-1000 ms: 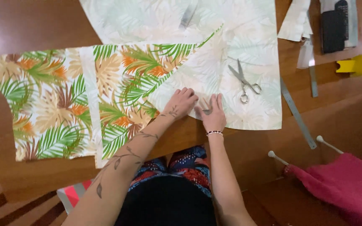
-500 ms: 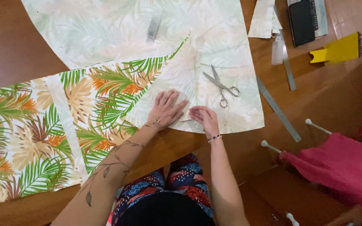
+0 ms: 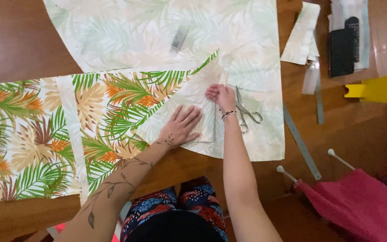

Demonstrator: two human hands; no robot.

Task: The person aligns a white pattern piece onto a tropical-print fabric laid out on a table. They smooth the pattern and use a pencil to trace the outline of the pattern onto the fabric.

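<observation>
Brown wooden table (image 3: 19,40) carries leaf-print fabric (image 3: 36,134) at the left, its pale reverse folded over toward the middle. On that fold the left hand (image 3: 182,125) lies flat and open, gripping nothing, while the right hand (image 3: 220,95) pinches a thin stick (image 3: 226,79) against the cloth. Just beside it lie scissors (image 3: 245,112), then a ruler (image 3: 301,141), a yellow tool (image 3: 375,88) and pink cloth (image 3: 363,201).
</observation>
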